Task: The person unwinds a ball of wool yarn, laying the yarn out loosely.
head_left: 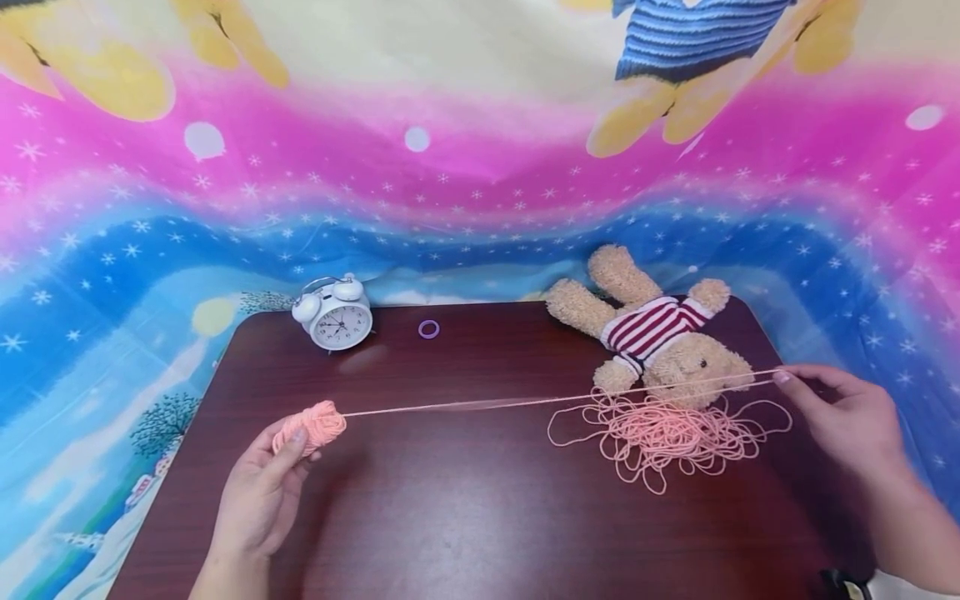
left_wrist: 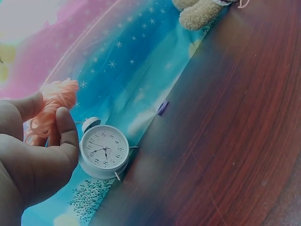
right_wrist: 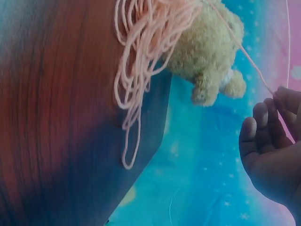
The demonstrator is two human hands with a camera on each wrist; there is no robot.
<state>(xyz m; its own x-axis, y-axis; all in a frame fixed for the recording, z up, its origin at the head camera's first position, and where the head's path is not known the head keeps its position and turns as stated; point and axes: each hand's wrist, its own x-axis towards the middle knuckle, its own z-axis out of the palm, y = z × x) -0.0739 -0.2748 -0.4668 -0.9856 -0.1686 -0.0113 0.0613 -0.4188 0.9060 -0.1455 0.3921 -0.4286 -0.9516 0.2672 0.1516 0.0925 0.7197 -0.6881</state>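
Note:
My left hand (head_left: pixel 262 492) grips a small wound bundle of peach yarn (head_left: pixel 321 423) above the table's left side; the left wrist view shows thumb and fingers around the bundle (left_wrist: pixel 59 101). From it a yarn strand (head_left: pixel 465 406) stretches nearly straight across to my right hand (head_left: pixel 855 417), which pinches it between thumb and finger at the far right. Below the strand lies a loose heap of the same yarn (head_left: pixel 678 437), its loops also visible in the right wrist view. In that view the right hand (right_wrist: pixel 275 136) has its other fingers loosely bent.
A teddy bear (head_left: pixel 652 329) in a striped shirt lies behind the yarn heap, its head against it. A white alarm clock (head_left: pixel 337 321) and a purple ring (head_left: pixel 428 329) are near the back edge of the dark table (head_left: pixel 465 500). A printed cloth (head_left: pixel 480 183) hangs behind.

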